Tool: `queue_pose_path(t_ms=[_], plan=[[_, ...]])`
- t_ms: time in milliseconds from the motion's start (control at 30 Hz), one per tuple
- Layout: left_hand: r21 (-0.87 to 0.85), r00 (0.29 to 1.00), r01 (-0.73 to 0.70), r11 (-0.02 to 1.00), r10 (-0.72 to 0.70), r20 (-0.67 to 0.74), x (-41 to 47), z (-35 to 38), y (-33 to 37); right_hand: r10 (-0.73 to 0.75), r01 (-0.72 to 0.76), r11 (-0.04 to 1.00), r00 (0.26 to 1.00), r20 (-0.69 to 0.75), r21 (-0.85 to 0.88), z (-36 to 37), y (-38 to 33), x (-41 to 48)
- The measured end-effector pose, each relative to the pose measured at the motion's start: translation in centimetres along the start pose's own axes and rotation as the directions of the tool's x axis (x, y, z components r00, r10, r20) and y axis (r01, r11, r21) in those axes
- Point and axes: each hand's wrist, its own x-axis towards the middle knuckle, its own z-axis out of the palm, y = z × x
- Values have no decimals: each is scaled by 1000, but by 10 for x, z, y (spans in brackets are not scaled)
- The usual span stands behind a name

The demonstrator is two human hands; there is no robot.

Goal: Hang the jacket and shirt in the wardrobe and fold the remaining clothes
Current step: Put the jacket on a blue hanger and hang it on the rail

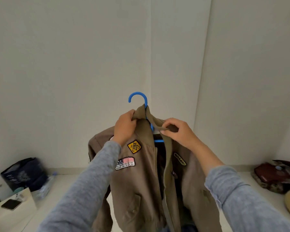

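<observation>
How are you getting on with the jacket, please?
Left grip and right grip holding collar; jacket on blue hanger, unhung; no rail in view.

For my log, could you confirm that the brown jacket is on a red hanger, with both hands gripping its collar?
Not quite: the head view shows the hanger is blue, not red. The rest stands: the brown jacket is on it, and the left hand and right hand grip its collar.

Brown patched jacket (pixel 141 178) draped on blue hanger (pixel 138 97).
</observation>
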Motion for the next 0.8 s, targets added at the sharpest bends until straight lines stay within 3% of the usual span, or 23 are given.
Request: queue_pose_path(t_ms=[67,133,267,367,533,633,733,800], plan=[[8,996,18,1000,-17,-91,3,0,2,17,-13,995,999,-45,96,-10,4,-10],[-18,985,38,999,-41,-166,5,-3,2,89,-57,985,976,-197,160,-16,16,-23],[-113,976,37,993,-60,-208,3,-12,-2,280,-245,958,906,-318,148,-12,45,-41],[-87,987,-15,996,1,-163,-1,-18,-9,314,-303,949,882,-352,85,-5,55,-40],[200,987,-158,967,159,13,-9,-32,-35,309,-343,939,851,-424,-5,-1,58,-35],[261,977,-202,944,174,125,-14,-36,-42,299,-364,931,803,-515,-27,-3,50,-19],[143,972,-203,969,182,149,-20,-38,-38,335,-437,897,768,-545,-65,-11,38,3],[5,988,-142,990,142,66,-21,-42,-29,397,-452,891,816,-420,-37,-17,35,16]])
